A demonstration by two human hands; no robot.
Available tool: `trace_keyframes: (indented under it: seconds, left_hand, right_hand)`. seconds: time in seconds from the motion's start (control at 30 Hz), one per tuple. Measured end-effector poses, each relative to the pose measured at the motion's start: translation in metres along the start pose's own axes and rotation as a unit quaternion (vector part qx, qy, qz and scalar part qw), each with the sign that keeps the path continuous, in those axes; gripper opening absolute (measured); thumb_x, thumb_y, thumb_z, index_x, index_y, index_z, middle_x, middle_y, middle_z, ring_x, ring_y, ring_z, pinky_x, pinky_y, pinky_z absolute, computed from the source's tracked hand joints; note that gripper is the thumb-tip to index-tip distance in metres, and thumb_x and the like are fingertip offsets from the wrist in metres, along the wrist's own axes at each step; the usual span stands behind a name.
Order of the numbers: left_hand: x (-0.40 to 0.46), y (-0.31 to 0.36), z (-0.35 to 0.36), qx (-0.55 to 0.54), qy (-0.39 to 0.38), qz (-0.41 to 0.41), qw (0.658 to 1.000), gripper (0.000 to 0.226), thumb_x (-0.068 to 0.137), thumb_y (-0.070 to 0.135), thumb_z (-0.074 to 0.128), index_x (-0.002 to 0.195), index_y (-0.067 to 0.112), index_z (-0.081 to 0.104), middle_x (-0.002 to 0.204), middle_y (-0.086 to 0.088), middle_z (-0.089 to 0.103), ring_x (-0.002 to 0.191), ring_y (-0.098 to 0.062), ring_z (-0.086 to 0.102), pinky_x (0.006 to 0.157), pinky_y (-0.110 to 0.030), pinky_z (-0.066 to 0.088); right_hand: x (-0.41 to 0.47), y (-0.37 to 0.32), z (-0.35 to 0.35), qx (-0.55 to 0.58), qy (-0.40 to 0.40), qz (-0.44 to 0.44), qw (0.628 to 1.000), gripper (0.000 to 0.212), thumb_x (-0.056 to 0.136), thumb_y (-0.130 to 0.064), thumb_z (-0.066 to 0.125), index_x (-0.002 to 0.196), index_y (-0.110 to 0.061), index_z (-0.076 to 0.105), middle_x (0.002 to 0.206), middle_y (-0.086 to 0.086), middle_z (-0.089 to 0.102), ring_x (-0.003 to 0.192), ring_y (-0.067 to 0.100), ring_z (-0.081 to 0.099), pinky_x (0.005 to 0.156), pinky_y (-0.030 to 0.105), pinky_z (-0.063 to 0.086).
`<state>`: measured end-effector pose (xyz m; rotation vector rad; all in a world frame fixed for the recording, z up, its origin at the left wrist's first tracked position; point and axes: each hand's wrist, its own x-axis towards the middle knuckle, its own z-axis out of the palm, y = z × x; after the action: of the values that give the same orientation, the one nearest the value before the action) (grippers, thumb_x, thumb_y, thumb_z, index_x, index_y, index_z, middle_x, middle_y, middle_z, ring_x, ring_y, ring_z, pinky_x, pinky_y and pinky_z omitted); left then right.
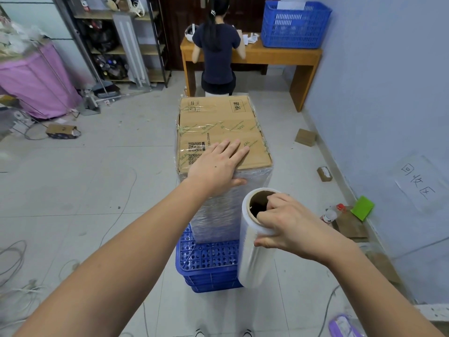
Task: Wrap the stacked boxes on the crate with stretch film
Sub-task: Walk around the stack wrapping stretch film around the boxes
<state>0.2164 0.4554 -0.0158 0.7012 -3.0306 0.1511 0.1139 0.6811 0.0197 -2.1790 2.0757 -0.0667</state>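
The stacked cardboard boxes [218,125] stand on an upturned blue crate [209,263] in the middle of the floor. Clear stretch film covers the stack's near side [218,215]. My left hand [216,164] lies flat on the near edge of the top box, fingers spread and thumb over the front face. My right hand [284,224] grips the top of an upright stretch film roll [255,251], with fingers hooked into its cardboard core, just right of the stack's near corner.
A person [218,49] sits with their back to me at a wooden desk [279,57] behind the stack; a blue basket [295,24] stands on it. Purple bin [36,79] and shelves far left. Cables [14,263] on the floor left; cardboard scraps [349,222] along the right wall.
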Motion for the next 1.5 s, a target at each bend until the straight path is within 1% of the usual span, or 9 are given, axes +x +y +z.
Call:
trace_keyframes:
  seconds: [0.2,0.37,0.47,0.63,0.8,0.87,1.1,1.3,1.5]
  left_hand:
    - [0.0,0.0,0.0,-0.002,0.0,-0.002,1.0,0.093,0.094,0.078,0.04,0.165,0.032,0.0,0.174,-0.001,0.005,0.16,-0.026,0.005,0.13,-0.045,0.009]
    - [-0.002,0.001,-0.001,0.0,0.002,-0.001,1.0,0.094,0.094,0.078,0.04,0.165,0.031,0.001,0.174,-0.001,0.006,0.16,-0.026,0.006,0.13,-0.045,0.009]
    - [-0.003,0.001,-0.002,-0.003,-0.001,0.001,1.0,0.093,0.095,0.078,0.04,0.165,0.031,0.001,0.174,-0.002,0.006,0.16,-0.027,0.007,0.13,-0.045,0.009]
    - [-0.005,0.001,-0.004,-0.017,0.002,0.007,1.0,0.093,0.096,0.075,0.043,0.165,0.03,0.003,0.174,-0.004,0.006,0.159,-0.028,0.007,0.129,-0.046,0.008]
    - [-0.002,-0.003,-0.007,-0.049,-0.001,0.029,0.998,0.098,0.093,0.074,0.052,0.165,0.026,0.007,0.173,-0.007,0.009,0.159,-0.032,0.007,0.129,-0.048,0.008]
    - [-0.001,-0.007,-0.009,-0.07,-0.016,0.04,0.997,0.105,0.088,0.075,0.058,0.165,0.024,0.009,0.173,-0.008,0.009,0.159,-0.033,0.006,0.129,-0.049,0.007]
    - [0.005,-0.031,-0.032,-0.202,-0.065,0.131,0.968,0.094,0.083,0.058,0.077,0.158,0.021,0.034,0.164,-0.002,0.032,0.151,-0.032,0.026,0.125,-0.046,0.017]
    - [-0.007,-0.083,-0.042,-0.178,-0.086,0.234,0.952,0.077,0.09,0.06,0.069,0.153,0.024,0.043,0.156,0.001,0.041,0.134,-0.02,0.045,0.109,-0.032,0.04]
    - [-0.021,-0.102,-0.014,-0.113,-0.03,0.235,0.965,0.083,0.092,0.079,0.046,0.162,0.041,0.024,0.172,0.008,0.018,0.159,-0.017,0.011,0.129,-0.044,0.008]
  right_hand:
    - [-0.012,-0.007,0.0,-0.02,-0.046,0.028,0.998,0.037,0.085,-0.063,0.057,0.082,-0.029,0.042,0.091,-0.009,0.047,0.113,0.015,0.042,0.105,0.027,0.033]
    - [-0.016,-0.019,0.0,-0.04,-0.014,0.038,0.998,0.025,0.095,-0.048,0.053,0.105,-0.026,0.049,0.103,-0.009,0.057,0.102,0.014,0.047,0.091,0.025,0.033]
    - [-0.016,-0.025,0.009,-0.034,0.019,0.074,0.997,0.019,0.093,-0.045,0.055,0.096,-0.029,0.047,0.088,-0.01,0.052,0.084,0.014,0.046,0.071,0.025,0.03]
    - [-0.008,-0.043,0.019,-0.077,0.045,0.114,0.989,0.019,0.077,-0.033,0.06,0.078,-0.024,0.044,0.065,-0.008,0.049,0.062,0.017,0.045,0.068,0.03,0.039]
    - [0.012,-0.065,0.025,-0.089,0.117,0.24,0.959,0.059,0.065,-0.072,0.068,0.068,-0.024,0.034,0.059,-0.011,0.031,0.057,0.015,0.032,0.061,0.032,0.04]
    - [0.02,-0.07,0.028,-0.083,0.143,0.253,0.953,0.066,0.061,-0.068,0.078,0.065,-0.023,0.03,0.057,-0.01,0.027,0.056,0.016,0.03,0.06,0.031,0.032]
    - [0.022,-0.072,0.037,-0.1,0.145,0.233,0.956,0.065,0.065,-0.055,0.084,0.063,-0.022,0.027,0.056,-0.013,0.019,0.056,0.019,0.029,0.06,0.031,0.03]
    - [0.007,-0.066,0.042,-0.083,0.117,0.305,0.942,0.052,0.072,-0.064,0.071,0.061,-0.021,0.044,0.06,-0.008,0.038,0.069,0.019,0.04,0.065,0.032,0.03]
    - [0.012,-0.088,0.03,-0.122,0.035,0.399,0.908,0.034,0.088,-0.054,0.055,0.088,-0.022,0.044,0.077,-0.003,0.057,0.085,0.022,0.055,0.074,0.032,0.031]
